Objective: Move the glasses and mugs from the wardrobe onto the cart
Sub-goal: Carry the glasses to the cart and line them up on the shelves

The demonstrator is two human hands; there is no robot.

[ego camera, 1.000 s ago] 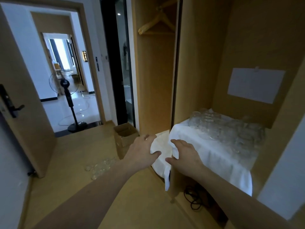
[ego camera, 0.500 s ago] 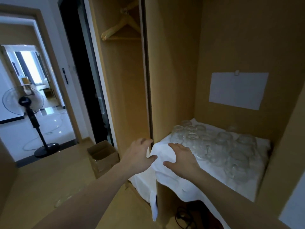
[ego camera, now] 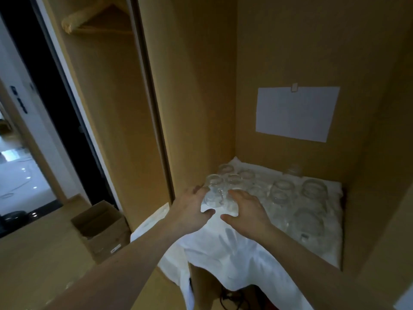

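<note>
Several clear glasses and mugs (ego camera: 281, 193) stand upside down on a white cloth (ego camera: 234, 247) that covers a shelf inside the wooden wardrobe (ego camera: 201, 90). My left hand (ego camera: 190, 209) reaches to the left side of the front-left glass (ego camera: 213, 193), fingers spread beside it and thumb in front. My right hand (ego camera: 245, 211) lies just right of it, fingers spread over the neighbouring glass (ego camera: 230, 203). Neither hand plainly grips a glass. No cart is in view.
A white sheet of paper (ego camera: 295, 113) is pinned on the wardrobe's back wall. An open cardboard box (ego camera: 100, 229) sits on the wooden floor at the left. A wooden hanger (ego camera: 89, 16) hangs in the left compartment. Black cables (ego camera: 230, 296) lie under the shelf.
The view has turned right and moved closer to the shelf. Both hands have left the cloth's front edge and moved forward to the front-left glasses.
</note>
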